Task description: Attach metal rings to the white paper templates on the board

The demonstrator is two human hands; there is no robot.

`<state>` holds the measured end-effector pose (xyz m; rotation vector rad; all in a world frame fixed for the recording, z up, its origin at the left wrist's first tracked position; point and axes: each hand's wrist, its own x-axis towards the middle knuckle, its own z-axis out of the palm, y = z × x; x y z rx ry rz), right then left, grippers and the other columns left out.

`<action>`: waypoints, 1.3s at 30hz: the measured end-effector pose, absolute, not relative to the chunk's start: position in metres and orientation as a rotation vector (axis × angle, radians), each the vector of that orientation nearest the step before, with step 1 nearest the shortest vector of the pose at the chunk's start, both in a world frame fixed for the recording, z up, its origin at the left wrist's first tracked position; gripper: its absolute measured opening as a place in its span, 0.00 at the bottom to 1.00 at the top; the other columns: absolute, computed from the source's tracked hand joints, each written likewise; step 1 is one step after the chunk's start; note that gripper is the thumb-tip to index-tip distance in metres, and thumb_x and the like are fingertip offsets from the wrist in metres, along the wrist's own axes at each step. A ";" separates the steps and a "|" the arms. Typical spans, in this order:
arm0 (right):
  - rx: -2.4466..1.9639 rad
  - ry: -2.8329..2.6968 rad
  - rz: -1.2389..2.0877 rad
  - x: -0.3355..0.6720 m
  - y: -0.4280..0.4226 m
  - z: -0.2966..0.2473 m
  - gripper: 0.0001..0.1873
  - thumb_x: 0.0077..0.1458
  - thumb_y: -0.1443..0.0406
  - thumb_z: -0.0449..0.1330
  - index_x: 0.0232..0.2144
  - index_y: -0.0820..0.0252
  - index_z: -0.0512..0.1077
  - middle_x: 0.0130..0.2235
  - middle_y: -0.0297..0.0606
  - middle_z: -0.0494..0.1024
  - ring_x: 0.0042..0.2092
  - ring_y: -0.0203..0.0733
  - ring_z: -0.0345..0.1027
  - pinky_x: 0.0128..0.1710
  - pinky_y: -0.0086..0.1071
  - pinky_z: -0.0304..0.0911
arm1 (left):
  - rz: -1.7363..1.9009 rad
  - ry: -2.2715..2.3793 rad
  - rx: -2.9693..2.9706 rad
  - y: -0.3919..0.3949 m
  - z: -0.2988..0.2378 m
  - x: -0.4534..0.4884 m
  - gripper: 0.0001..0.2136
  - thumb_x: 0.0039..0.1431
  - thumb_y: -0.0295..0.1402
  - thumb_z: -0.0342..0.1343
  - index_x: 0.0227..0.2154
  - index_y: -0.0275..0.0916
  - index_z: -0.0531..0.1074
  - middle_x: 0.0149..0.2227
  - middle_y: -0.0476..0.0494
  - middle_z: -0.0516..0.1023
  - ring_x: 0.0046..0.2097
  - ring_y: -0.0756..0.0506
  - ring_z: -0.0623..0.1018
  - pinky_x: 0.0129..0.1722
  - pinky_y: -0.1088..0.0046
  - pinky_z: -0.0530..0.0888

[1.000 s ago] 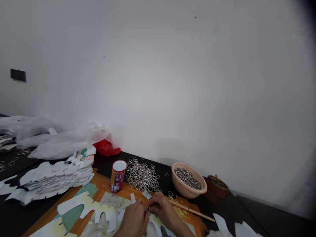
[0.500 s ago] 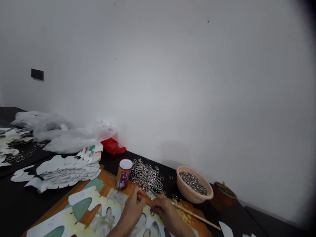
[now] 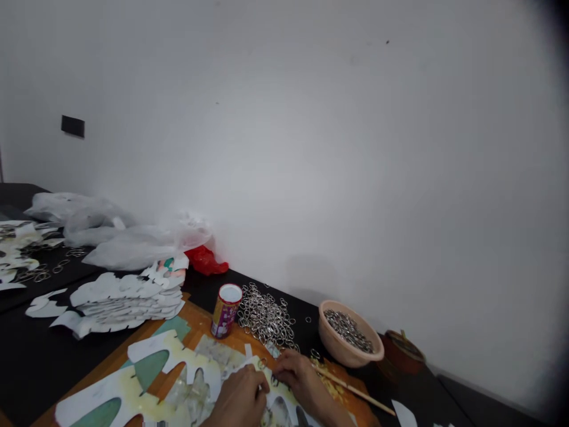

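Observation:
My left hand (image 3: pixel 242 398) and my right hand (image 3: pixel 297 379) meet low in the middle, fingers curled and pinched together over a printed cardboard cutout (image 3: pixel 178 370) on an orange board (image 3: pixel 198 326). Between the fingertips a small metal ring (image 3: pixel 263 363) lies at the cutout's edge; what the fingers pinch is too small to name. A heap of loose metal rings (image 3: pixel 265 318) lies just beyond the hands. A pink bowl (image 3: pixel 338 350) full of rings stands to the right. A thin wooden stick (image 3: pixel 355 391) lies beside my right hand.
A purple can with a white lid (image 3: pixel 225 311) stands left of the ring heap. A stack of white cutouts (image 3: pixel 115 302) lies to the left, clear plastic bags (image 3: pixel 115 243) and a red bag (image 3: pixel 205 261) behind it. A dark brown dish (image 3: pixel 402 350) sits by the white wall.
The view has shifted a little to the left and up. My left hand has drawn back toward me along the cutout; my right hand stays at the cutout's edge.

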<state>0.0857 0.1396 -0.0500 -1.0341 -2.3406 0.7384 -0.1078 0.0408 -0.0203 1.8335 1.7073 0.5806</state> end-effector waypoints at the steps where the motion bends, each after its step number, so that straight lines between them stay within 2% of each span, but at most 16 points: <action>1: -1.029 -2.341 0.734 0.086 0.140 -0.050 0.11 0.55 0.69 0.60 0.27 0.55 0.82 0.34 0.39 0.81 0.39 0.44 0.74 0.41 0.34 0.63 | 0.558 1.702 1.845 0.041 -0.021 -0.107 0.15 0.60 0.26 0.51 0.44 0.45 0.81 0.49 0.44 0.82 0.53 0.42 0.79 0.55 0.69 0.70; 5: -1.005 -2.352 0.734 0.087 0.140 -0.050 0.11 0.57 0.66 0.60 0.28 0.56 0.83 0.35 0.41 0.82 0.39 0.45 0.74 0.42 0.35 0.64 | 0.483 1.708 1.884 0.041 -0.024 -0.104 0.16 0.60 0.26 0.51 0.44 0.44 0.82 0.50 0.40 0.82 0.54 0.39 0.80 0.55 0.65 0.71; 11: -0.973 -2.392 0.762 0.089 0.138 -0.044 0.13 0.60 0.66 0.58 0.32 0.55 0.84 0.38 0.43 0.82 0.42 0.46 0.75 0.43 0.36 0.66 | 0.443 1.713 1.944 0.044 -0.025 -0.102 0.16 0.61 0.29 0.50 0.44 0.46 0.82 0.50 0.39 0.81 0.52 0.37 0.81 0.53 0.62 0.73; 15: -0.944 -2.428 0.786 0.091 0.137 -0.037 0.15 0.61 0.67 0.56 0.34 0.54 0.84 0.40 0.42 0.82 0.43 0.45 0.76 0.44 0.35 0.66 | 0.439 1.712 1.974 0.046 -0.029 -0.101 0.16 0.60 0.29 0.50 0.43 0.45 0.83 0.49 0.38 0.81 0.51 0.37 0.81 0.52 0.61 0.73; 26: -0.959 -2.406 0.782 0.092 0.142 -0.047 0.12 0.59 0.67 0.60 0.35 0.54 0.84 0.41 0.43 0.82 0.45 0.47 0.75 0.47 0.36 0.66 | 0.462 1.709 1.993 0.047 -0.032 -0.099 0.15 0.60 0.29 0.49 0.40 0.45 0.82 0.48 0.40 0.81 0.48 0.37 0.82 0.49 0.61 0.74; 32: -0.948 -2.430 0.806 0.091 0.141 -0.039 0.14 0.60 0.67 0.58 0.33 0.53 0.84 0.38 0.41 0.82 0.43 0.46 0.75 0.46 0.36 0.65 | 0.542 1.716 1.993 0.045 -0.027 -0.096 0.20 0.58 0.25 0.48 0.51 0.45 0.74 0.51 0.44 0.80 0.51 0.41 0.80 0.53 0.65 0.73; 35: -0.950 -2.439 0.810 0.091 0.141 -0.037 0.14 0.58 0.69 0.57 0.33 0.54 0.84 0.38 0.41 0.82 0.42 0.45 0.75 0.45 0.35 0.64 | 0.511 1.706 2.020 0.048 -0.026 -0.093 0.20 0.59 0.26 0.48 0.51 0.45 0.76 0.53 0.42 0.79 0.52 0.39 0.81 0.54 0.62 0.74; 39: -0.958 -2.425 0.798 0.091 0.140 -0.039 0.13 0.56 0.70 0.57 0.30 0.55 0.82 0.37 0.39 0.82 0.42 0.44 0.74 0.44 0.34 0.63 | 0.445 1.706 2.048 0.052 -0.026 -0.089 0.16 0.60 0.28 0.49 0.46 0.41 0.79 0.52 0.36 0.79 0.50 0.34 0.81 0.53 0.54 0.75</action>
